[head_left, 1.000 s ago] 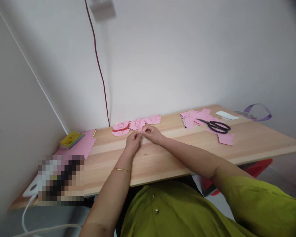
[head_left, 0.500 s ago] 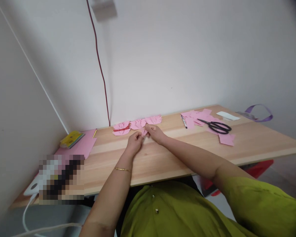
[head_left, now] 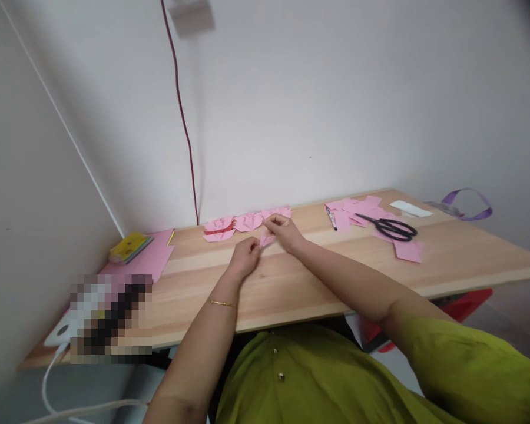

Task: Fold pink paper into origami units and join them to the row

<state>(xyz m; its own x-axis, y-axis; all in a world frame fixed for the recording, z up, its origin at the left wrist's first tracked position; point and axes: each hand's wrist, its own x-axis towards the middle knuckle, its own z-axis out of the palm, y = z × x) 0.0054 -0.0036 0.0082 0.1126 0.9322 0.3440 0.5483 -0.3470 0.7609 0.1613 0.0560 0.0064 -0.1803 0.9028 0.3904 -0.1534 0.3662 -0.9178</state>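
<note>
Between my two hands is a small piece of pink paper (head_left: 267, 238), partly hidden by the fingers. My left hand (head_left: 246, 257) pinches its left side, the fingers curled in and the wrist resting near the tabletop. On its right, my right hand (head_left: 287, 232) has thumb and forefinger closed at the paper's upper part. Just beyond the hands lies a row of pink paper cut-outs (head_left: 248, 222) with jagged, creased edges. The leftmost cut-out (head_left: 219, 237) has a red strip across it.
Black-handled scissors (head_left: 395, 229) lie on pink paper scraps (head_left: 365, 206) at the right, beside a pen (head_left: 331, 219) and a white strip (head_left: 410, 208). At left are a yellow packet (head_left: 131, 247), pink sheets (head_left: 161, 265), a pencil (head_left: 171, 237) and a white power strip (head_left: 58, 331).
My right hand has risen slightly and drawn away from the left, its fingers more arched. More of the pink paper shows between the hands. The view has shifted a little.
</note>
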